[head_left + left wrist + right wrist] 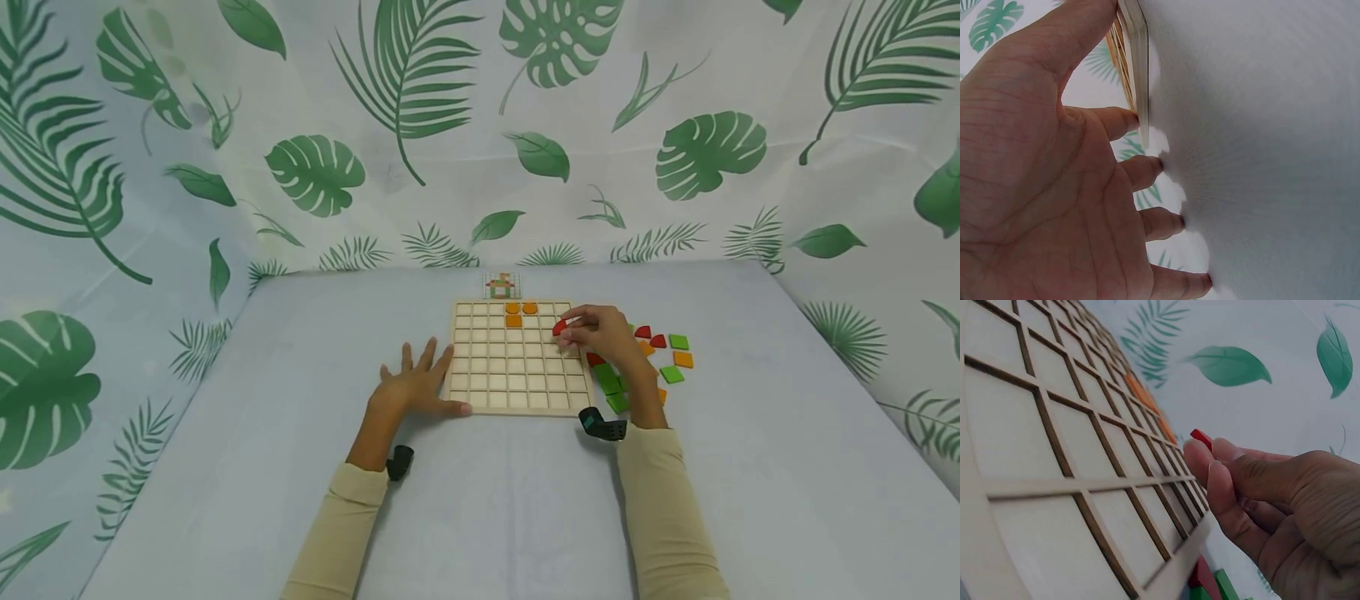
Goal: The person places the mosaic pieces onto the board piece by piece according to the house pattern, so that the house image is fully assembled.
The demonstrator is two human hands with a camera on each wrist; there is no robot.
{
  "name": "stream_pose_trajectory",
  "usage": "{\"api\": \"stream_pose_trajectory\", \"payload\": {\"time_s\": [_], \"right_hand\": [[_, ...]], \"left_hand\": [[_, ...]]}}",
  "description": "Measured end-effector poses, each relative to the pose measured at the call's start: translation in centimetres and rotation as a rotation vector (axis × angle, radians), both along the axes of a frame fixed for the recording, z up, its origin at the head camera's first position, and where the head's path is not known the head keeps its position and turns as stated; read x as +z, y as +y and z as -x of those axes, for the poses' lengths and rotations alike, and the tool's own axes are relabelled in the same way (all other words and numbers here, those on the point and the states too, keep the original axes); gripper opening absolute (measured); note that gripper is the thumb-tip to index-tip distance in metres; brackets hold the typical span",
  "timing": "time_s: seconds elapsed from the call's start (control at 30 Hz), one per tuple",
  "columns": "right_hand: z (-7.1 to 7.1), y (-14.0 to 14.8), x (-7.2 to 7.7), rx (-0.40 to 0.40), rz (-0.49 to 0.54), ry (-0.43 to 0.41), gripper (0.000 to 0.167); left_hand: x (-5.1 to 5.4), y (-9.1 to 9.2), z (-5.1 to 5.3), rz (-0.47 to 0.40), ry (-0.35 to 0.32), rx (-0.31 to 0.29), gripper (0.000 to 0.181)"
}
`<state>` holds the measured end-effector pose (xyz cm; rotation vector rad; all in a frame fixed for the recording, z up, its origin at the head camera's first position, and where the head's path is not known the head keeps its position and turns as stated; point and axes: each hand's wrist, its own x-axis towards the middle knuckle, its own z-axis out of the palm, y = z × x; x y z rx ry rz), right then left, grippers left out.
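A wooden grid board lies on the table, with two orange round pieces in its top row and an orange square under the left one. Between thumb and fingertips my right hand pinches a red piece above the board's right part; in the right wrist view the red piece pokes out of the fingertips of the hand. My left hand is spread at the board's left edge, thumb at the lower left corner; the left wrist view shows the palm and fingertips on the table.
Beyond the board's top edge lies a small pattern card. Red, green and orange pieces are scattered right of the board, among them a green square and an orange square, some partly behind my right forearm. Leaf-print cloth stands behind the table.
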<state>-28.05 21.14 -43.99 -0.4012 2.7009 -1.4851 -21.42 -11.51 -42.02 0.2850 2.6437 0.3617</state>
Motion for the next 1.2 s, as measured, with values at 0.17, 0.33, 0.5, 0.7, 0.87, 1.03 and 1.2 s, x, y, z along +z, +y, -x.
{"api": "stream_pose_trajectory", "payload": {"time_s": [0.17, 0.33, 0.5, 0.7, 0.87, 1.03, 1.2], "right_hand": [[0.1, -1.5, -0.2, 0.024, 0.006, 0.038, 0.028], [0.4, -2.9, -0.7, 0.009, -0.025, 0.105, 0.028], [0.7, -4.2, -1.3, 0.036, -0.047, 0.203, 0.027], [0.7, -6.0, -1.4, 0.006, -0.051, 0.194, 0.027], [0.8, -7.5, -1.5, -0.011, -0.030, 0.168, 0.027], [0.8, -9.0, -1.7, -0.028, -0.027, 0.169, 0.028], [0.8, -10.5, -1.8, -0.055, -0.019, 0.149, 0.031]], "left_hand": [[-0.1, -0.1, 0.1, 0.000, 0.004, -0.004, 0.109], [-0.1, -0.1, 0.1, -0.003, 0.004, -0.003, 0.109], [-0.1, 0.0, 0.0, -0.008, 0.000, 0.001, 0.109], [0.1, 0.0, 0.0, -0.002, -0.001, 0.002, 0.109], [0.2, 0.1, 0.1, 0.007, 0.000, 0.004, 0.108], [0.1, 0.1, 0.2, 0.011, -0.001, 0.002, 0.108], [0.0, 0.1, 0.2, 0.014, 0.001, -0.001, 0.108]]}}
